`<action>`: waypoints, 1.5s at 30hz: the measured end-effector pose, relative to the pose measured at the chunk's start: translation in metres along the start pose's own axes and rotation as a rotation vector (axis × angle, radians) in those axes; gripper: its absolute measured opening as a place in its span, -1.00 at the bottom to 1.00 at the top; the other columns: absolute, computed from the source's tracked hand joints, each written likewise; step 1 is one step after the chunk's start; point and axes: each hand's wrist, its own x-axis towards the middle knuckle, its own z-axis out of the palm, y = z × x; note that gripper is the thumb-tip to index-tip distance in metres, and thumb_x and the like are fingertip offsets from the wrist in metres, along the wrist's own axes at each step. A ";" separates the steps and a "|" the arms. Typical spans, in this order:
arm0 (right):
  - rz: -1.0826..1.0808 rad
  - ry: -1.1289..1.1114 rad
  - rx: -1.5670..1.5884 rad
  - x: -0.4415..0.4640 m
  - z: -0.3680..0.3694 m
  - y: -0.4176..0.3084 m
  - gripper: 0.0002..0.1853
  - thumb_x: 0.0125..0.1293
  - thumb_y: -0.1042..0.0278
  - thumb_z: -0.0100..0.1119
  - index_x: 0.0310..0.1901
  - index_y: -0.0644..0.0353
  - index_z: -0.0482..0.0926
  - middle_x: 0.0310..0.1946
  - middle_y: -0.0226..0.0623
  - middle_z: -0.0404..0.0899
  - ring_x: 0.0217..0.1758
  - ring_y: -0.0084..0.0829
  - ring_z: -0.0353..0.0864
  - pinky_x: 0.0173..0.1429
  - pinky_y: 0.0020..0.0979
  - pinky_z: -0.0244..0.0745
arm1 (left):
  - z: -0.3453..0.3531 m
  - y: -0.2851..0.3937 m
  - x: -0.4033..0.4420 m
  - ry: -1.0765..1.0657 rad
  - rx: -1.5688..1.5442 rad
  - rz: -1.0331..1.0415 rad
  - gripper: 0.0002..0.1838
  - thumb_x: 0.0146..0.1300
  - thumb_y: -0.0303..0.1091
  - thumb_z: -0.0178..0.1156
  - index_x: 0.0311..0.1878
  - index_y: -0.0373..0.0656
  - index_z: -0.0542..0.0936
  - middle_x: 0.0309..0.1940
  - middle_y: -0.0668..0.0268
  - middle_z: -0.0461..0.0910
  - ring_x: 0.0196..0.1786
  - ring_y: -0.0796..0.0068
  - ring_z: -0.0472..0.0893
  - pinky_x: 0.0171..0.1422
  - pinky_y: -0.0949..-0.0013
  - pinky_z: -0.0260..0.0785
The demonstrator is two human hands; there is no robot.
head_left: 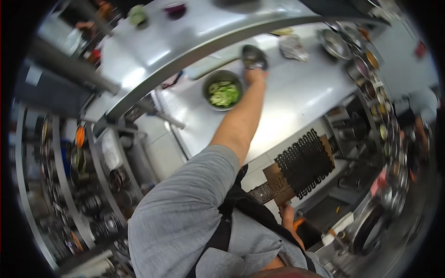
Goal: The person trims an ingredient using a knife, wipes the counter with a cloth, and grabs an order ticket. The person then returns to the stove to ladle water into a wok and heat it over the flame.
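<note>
My left hand point(256, 76) reaches far across the steel worktable point(296, 99), its fingers at the near rim of a small dark metal bowl point(254, 55). The bowl looks tilted, and its contents are too blurred to name. Just left of it stands a wider metal bowl point(205, 91) holding sliced green vegetables point(224, 93). Low at my right side is my right hand point(287, 213), away from the tabletop. Its fingers are small and partly hidden, so whether they hold anything does not show.
A pale cutting board point(213, 65) lies behind the bowls, under an overhead steel shelf point(185, 46). A clear plastic bag point(293, 47) and several metal bowls point(334, 44) are at the back right. A black perforated mat point(303, 164) lies on the floor. Racks of cookware flank me.
</note>
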 end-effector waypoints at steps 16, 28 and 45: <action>-0.776 -0.015 0.772 -0.055 -0.096 -0.346 -0.78 0.23 0.41 0.12 -0.14 0.35 0.51 -0.47 -0.32 0.57 -0.46 -0.59 0.53 -0.37 -0.58 0.43 | -0.453 0.157 -0.179 -0.477 0.586 -0.013 -0.85 0.02 -0.49 0.09 -0.31 -0.29 0.51 -0.58 0.36 0.45 -0.63 0.58 0.46 -0.61 0.51 0.36; -0.710 -0.465 0.914 -0.110 0.062 -0.572 -0.84 0.11 0.46 0.14 -0.53 0.17 0.37 -0.60 -0.42 0.43 -0.57 -0.60 0.44 -0.49 -0.51 0.43 | -0.644 0.266 -0.155 -0.443 0.510 0.500 -0.57 -0.02 -0.53 0.12 0.01 -0.17 0.40 0.15 -0.01 0.30 -0.34 0.41 0.58 -0.32 0.45 0.49; -0.633 -0.623 0.708 -0.058 0.072 -0.741 -0.74 0.30 0.23 0.04 -0.29 0.32 0.46 -0.28 -0.19 0.53 -0.36 -0.37 0.62 -0.42 -0.48 0.52 | -0.657 0.319 0.033 0.086 0.824 0.746 -0.67 -0.10 -0.20 0.38 -0.40 -0.18 0.48 -0.39 0.17 0.52 -0.26 0.17 0.53 -0.15 0.26 0.38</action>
